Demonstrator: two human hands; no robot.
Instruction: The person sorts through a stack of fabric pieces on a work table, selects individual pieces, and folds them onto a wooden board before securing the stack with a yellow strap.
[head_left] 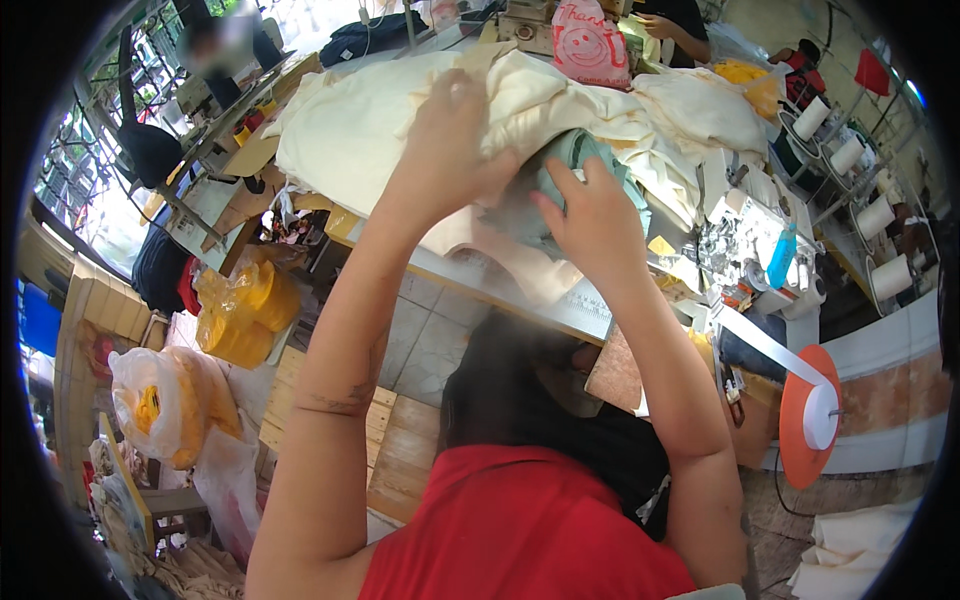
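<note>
Head: hands [455,125] [590,215] hide teal cloth [580,150].

Cream fabric pile [370,125]: soft matt woven cloth, creased and folded. Teal piece [580,150] under right hand [595,215]: thinner cloth, matt. Left hand [450,130] sunk in cream cloth. Surface [500,290]: pale smooth top, faint sheen, worn edge. Sewing machine [745,235]: off-white enamelled metal, glossy, scuffed. Pink bag [590,45]: thin shiny plastic, crinkled. Yellow bags [240,310]: translucent glossy plastic film. Floor tiles [425,340]: glazed, smooth, grey. Slatted pallet [400,450]: bare rough wood. Orange disc [800,415]: smooth matt plastic. Shirt [520,530]: red matt knit
</note>
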